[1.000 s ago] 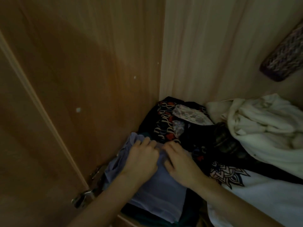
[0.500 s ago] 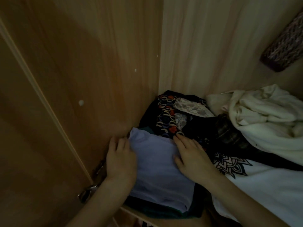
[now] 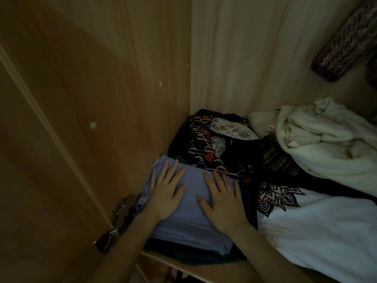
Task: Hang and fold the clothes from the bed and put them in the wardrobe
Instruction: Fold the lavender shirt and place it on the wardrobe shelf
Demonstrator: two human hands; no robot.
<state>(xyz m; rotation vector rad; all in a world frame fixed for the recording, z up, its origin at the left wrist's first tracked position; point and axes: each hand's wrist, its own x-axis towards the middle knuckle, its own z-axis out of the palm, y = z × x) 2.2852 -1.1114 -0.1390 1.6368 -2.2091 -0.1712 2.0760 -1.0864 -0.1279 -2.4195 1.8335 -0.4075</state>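
Note:
A folded lavender garment (image 3: 193,225) lies on a dark green folded garment (image 3: 189,257) at the front left of the wardrobe shelf (image 3: 183,266). My left hand (image 3: 166,193) rests flat on its left half, fingers straight and spread. My right hand (image 3: 221,198) lies flat on its right half, fingers straight too. Both palms press down on the cloth. Neither hand grips anything.
Behind the pile lies a black patterned garment (image 3: 204,148). A white shirt with a black mandala print (image 3: 318,225) sits to the right, crumpled cream cloth (image 3: 318,139) behind it. The wardrobe's side wall (image 3: 102,99) and a door hinge (image 3: 117,219) are at the left. A knitted item (image 3: 346,43) hangs upper right.
One second ago both hands met at the garment's far edge. They moved apart to its sides, then came back onto its top, where they now lie flat.

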